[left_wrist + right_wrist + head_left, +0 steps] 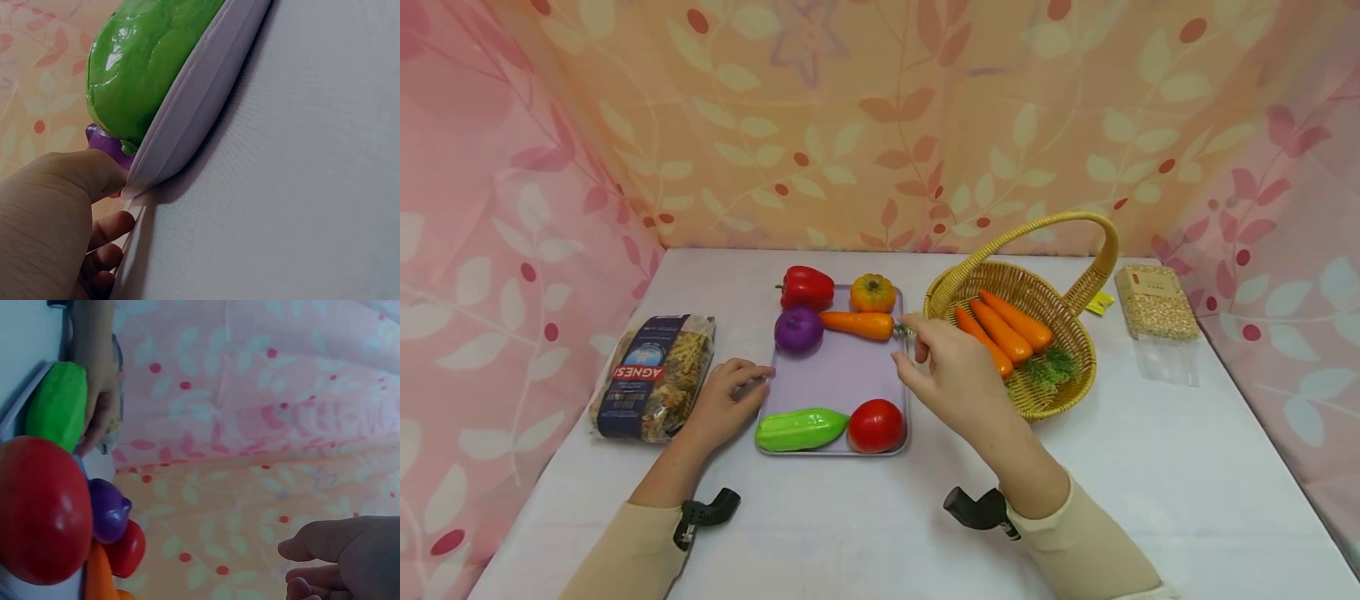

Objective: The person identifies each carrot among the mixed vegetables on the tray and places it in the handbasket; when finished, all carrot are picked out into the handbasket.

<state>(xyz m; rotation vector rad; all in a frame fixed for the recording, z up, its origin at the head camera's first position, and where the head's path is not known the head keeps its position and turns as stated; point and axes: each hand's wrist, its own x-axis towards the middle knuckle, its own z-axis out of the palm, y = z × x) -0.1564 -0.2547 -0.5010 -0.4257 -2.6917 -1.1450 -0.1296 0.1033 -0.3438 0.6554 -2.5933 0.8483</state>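
My left hand (726, 404) touches the left rim of a pale purple tray (835, 375), thumb and fingers extended. On the tray lie a red bell pepper (807, 288), a small yellow-orange pumpkin (872, 293), a purple onion-like vegetable (798, 330), a carrot (857, 325), a green ridged vegetable (801, 429) and a tomato (876, 427). Over the tray's right edge hovers my right hand (955, 375), thumb and index finger apart, the index fingertip beside the carrot's leafy end. The right wrist view shows nothing between thumb (303, 542) and fingers.
A wicker basket (1078, 392) with a tall handle holds several carrots (1003, 327), right behind my right hand. A pasta bag (655, 379) lies by my left forearm. At the far right are a bag of grains (1157, 300) and a small yellow packet (1101, 302).
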